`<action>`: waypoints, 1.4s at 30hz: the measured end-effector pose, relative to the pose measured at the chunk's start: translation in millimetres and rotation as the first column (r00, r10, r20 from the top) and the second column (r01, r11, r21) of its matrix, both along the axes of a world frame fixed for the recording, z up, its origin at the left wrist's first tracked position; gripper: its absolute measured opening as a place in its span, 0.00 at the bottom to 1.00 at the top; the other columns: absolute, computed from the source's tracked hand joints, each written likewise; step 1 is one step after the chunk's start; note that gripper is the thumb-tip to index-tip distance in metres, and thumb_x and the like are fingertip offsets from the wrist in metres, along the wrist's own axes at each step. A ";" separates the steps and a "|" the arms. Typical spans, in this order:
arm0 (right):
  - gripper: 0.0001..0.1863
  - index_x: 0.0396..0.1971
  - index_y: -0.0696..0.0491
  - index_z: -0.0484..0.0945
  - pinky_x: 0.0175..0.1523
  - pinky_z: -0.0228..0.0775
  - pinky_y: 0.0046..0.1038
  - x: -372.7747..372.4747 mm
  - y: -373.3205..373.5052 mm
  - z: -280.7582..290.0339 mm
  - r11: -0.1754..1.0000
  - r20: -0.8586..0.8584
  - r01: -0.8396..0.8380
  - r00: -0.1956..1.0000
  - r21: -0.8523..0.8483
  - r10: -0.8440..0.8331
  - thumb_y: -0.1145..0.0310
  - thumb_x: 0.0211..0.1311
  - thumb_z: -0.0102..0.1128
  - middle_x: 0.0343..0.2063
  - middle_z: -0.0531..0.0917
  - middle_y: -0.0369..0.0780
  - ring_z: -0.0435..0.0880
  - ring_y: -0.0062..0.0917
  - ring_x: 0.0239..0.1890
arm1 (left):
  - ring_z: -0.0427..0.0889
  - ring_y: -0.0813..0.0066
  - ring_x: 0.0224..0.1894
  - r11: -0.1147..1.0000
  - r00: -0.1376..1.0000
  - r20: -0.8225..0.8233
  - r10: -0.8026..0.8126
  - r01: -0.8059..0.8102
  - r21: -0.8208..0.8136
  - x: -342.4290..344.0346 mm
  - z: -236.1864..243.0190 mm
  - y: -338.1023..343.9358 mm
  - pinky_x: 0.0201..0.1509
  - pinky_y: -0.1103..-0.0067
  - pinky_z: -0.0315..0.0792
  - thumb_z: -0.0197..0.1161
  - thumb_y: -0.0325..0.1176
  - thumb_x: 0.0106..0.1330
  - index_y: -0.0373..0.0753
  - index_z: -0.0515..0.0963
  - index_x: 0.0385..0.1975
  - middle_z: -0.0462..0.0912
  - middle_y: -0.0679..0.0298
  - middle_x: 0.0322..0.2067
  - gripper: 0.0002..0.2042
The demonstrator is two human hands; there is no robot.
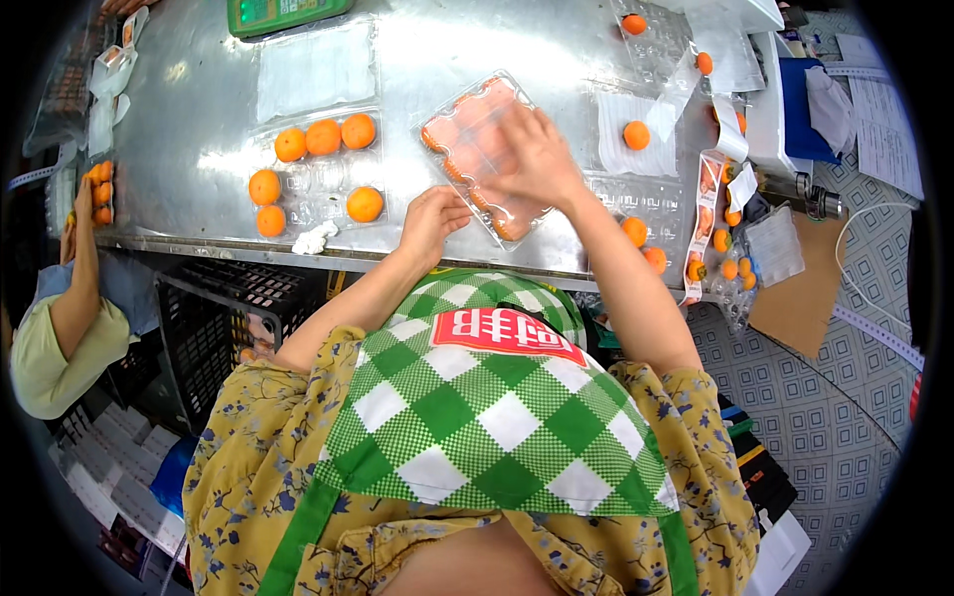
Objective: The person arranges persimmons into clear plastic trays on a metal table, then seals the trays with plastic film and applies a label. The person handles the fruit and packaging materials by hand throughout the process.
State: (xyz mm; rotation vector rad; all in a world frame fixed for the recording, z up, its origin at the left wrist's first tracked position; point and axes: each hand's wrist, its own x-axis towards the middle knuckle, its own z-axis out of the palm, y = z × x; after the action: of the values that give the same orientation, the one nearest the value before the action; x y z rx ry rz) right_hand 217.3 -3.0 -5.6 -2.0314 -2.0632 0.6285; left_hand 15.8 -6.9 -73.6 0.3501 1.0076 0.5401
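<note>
A closed clear plastic box of mandarins (475, 134) lies tilted at an angle on the metal table in front of me. My right hand (537, 159) lies across its lid with the fingers spread. At the box's near left edge, my left hand (434, 223) has its fingers curled in, gripping that edge. The fingertips are partly hidden. To the left is an open clear tray (328, 179) with several loose mandarins (323, 136) in it, its lid (316, 74) folded back. A crumpled white tissue (315, 238) sits by that tray's near corner.
A green scale (283, 12) stands at the far edge. More open trays with mandarins (636, 135) are on the right, beside a printed label strip (705, 221) and a white bin (770, 109). At far left, another person's arm (84, 258) reaches to mandarins. Black crates (214, 328) stand below.
</note>
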 end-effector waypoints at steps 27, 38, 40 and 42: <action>0.36 0.62 0.65 0.57 0.51 0.72 0.38 -46.1 -39.4 3.5 0.956 0.353 -0.170 0.932 0.237 0.078 0.71 0.52 0.57 0.50 0.70 0.59 0.74 0.50 0.51 | 0.78 0.75 0.23 0.964 0.967 -0.243 -0.073 0.131 0.231 40.8 22.8 -3.2 0.25 0.80 0.75 0.60 0.22 0.58 0.34 0.71 0.28 0.78 0.63 0.24 0.04; 0.26 0.54 0.43 0.73 0.47 0.73 0.37 43.3 29.9 94.0 0.977 -0.130 -0.144 0.978 0.159 0.165 0.77 0.52 0.55 0.39 0.81 0.44 0.81 0.42 0.40 | 0.84 0.63 0.38 0.924 0.924 -0.098 -0.369 0.353 -0.149 -0.7 1.4 -19.6 0.42 0.74 0.80 0.61 0.26 0.61 0.31 0.73 0.34 0.81 0.53 0.33 0.07; 0.24 0.50 0.41 0.75 0.42 0.74 0.37 68.7 55.4 89.3 0.917 0.066 -0.226 0.974 0.327 0.216 0.75 0.51 0.56 0.35 0.81 0.43 0.81 0.41 0.37 | 0.83 0.64 0.40 0.862 0.871 -0.042 -0.490 0.476 -0.173 -7.8 7.6 -17.6 0.45 0.74 0.79 0.60 0.29 0.62 0.30 0.74 0.36 0.81 0.53 0.35 0.08; 0.20 0.46 0.41 0.78 0.34 0.75 0.36 83.9 75.5 81.5 0.725 0.493 -0.386 0.867 0.570 0.074 0.72 0.50 0.57 0.30 0.80 0.42 0.82 0.40 0.33 | 0.83 0.65 0.41 0.785 0.792 -0.005 -0.610 0.604 -0.136 -14.7 13.9 -14.4 0.47 0.75 0.77 0.59 0.31 0.64 0.30 0.76 0.38 0.82 0.54 0.35 0.10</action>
State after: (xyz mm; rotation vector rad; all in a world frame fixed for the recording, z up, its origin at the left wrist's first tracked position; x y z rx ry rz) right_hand 301.2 72.5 75.9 -1.5735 -2.3340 -0.5574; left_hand 1.1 -21.3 -59.7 0.5489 0.9054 -0.1258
